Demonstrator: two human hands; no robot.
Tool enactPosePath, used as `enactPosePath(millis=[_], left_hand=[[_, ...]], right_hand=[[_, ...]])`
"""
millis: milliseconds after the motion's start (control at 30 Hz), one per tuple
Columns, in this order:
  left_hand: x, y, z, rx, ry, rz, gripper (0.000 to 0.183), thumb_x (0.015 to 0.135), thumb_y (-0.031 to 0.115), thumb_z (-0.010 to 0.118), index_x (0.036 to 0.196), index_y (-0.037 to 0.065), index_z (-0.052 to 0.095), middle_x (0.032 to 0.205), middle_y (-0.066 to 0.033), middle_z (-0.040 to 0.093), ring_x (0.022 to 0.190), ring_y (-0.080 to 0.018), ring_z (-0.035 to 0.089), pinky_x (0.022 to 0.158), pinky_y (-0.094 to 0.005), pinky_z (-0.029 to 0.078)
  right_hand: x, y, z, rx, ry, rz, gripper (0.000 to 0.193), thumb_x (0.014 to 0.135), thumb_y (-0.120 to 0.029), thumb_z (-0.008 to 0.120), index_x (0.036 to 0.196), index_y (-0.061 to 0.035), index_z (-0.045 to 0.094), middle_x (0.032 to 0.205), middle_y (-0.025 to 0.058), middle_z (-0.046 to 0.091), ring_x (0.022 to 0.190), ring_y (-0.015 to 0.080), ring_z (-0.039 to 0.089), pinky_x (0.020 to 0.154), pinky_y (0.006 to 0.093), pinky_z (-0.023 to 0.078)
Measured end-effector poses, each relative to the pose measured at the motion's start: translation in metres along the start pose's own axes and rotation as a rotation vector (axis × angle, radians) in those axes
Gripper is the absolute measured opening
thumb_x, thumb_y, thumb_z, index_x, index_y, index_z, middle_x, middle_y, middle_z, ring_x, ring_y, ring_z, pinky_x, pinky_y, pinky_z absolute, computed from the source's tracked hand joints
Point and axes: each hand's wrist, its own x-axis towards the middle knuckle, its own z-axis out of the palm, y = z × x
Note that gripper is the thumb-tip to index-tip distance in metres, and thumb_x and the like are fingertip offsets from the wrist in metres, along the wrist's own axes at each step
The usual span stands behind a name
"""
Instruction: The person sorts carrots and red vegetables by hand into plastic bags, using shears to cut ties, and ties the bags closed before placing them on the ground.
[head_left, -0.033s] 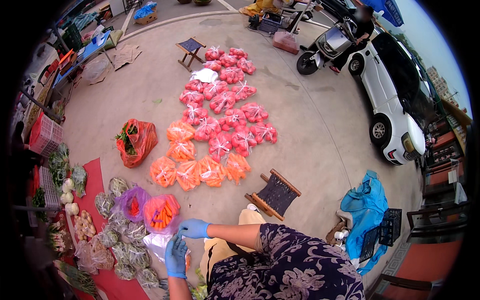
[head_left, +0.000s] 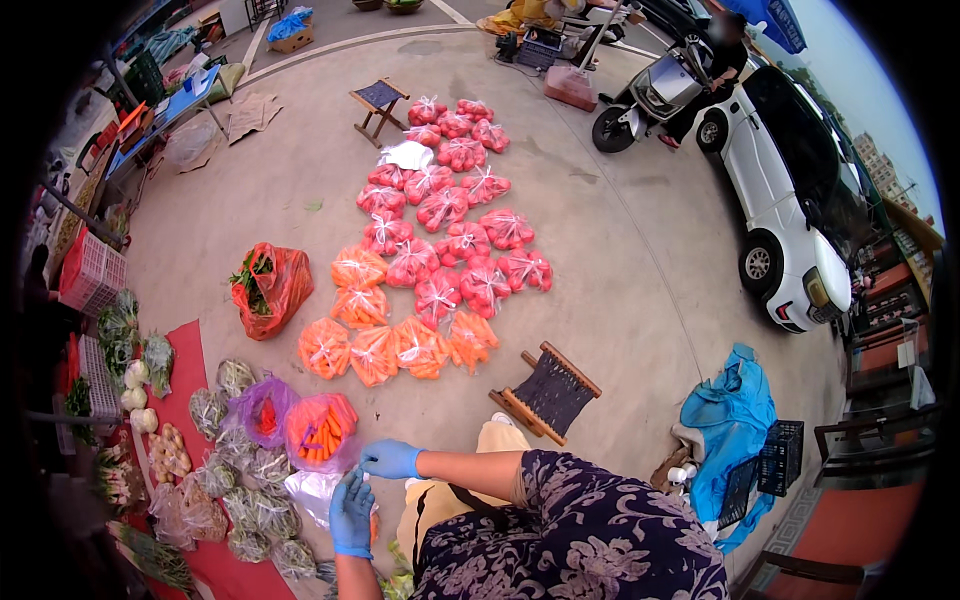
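Note:
Two blue-gloved hands meet over the lower left. My right hand (head_left: 392, 459) comes in from the right, fingertips pinched together. Just below it, my left hand (head_left: 351, 518) points upward with bent, closed fingers. Whatever lies between the fingertips is too small to make out. White plastic bags (head_left: 312, 492) lie beside and partly under my left hand. A little orange shows past that hand, mostly hidden. Above my hands stands an open pink bag of carrots (head_left: 323, 437), next to a purple bag (head_left: 264, 408) with something red inside.
Bagged carrots (head_left: 374, 354) and bagged round red produce (head_left: 438, 208) stand in rows ahead. Folding stools (head_left: 548, 392) flank them. Bagged greens (head_left: 262, 510) lie by a red cloth (head_left: 186, 375). Blue sheeting (head_left: 728, 420), a white car (head_left: 785, 200) and a person with a scooter (head_left: 665, 85) are right.
The view has shifted very slightly. Both hands keep nearly the same place and pose.

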Motion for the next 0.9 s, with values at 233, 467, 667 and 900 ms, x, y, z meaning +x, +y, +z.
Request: enactPosePath(millis=[233,467,667,900], left_hand=[[0.027,-0.058,0.127,-0.118,-0.025,-0.076,0.037,0.083,0.026,0.049,0.112,0.004,0.05,0.111,-0.0077,0.055,0.085,-0.0151,0.054,0.073,-0.029,0.045],[0.045,-0.088,0.219,-0.045,-0.198,-0.204,0.035,0.083,0.025,0.049,0.11,0.002,0.05,0.107,-0.0092,0.057,0.083,-0.0186,0.057,0.073,-0.0327,0.047],[0.072,-0.079,0.258,-0.056,-0.296,-0.254,0.032,0.083,0.023,0.049,0.107,0.002,0.051,0.106,-0.0103,0.057,0.083,-0.0192,0.057,0.074,-0.0326,0.047],[0.104,-0.074,0.255,-0.017,-0.357,-0.325,0.029,0.083,0.021,0.049,0.105,0.002,0.052,0.105,-0.0097,0.057,0.084,-0.0185,0.057,0.075,-0.0321,0.045]], right_hand=[[-0.097,0.058,-0.124,-0.002,-0.101,0.131,0.024,0.078,-0.026,0.051,0.085,-0.006,0.062,0.077,0.0093,0.061,0.067,0.0209,0.056,0.063,0.0327,0.045],[-0.174,0.113,-0.233,0.141,0.163,0.368,0.029,0.083,-0.029,0.049,0.094,-0.0058,0.061,0.076,0.0038,0.058,0.065,0.0117,0.053,0.061,0.0261,0.045],[-0.178,0.096,-0.248,0.525,0.425,0.244,0.029,0.08,-0.031,0.055,0.084,-0.0029,0.06,0.075,0.0044,0.059,0.063,0.0106,0.053,0.058,0.0247,0.045],[-0.212,0.089,-0.223,0.553,0.3,0.387,0.031,0.085,-0.031,0.05,0.097,-0.0053,0.061,0.082,0.0031,0.059,0.07,0.0106,0.053,0.062,0.0238,0.045]])
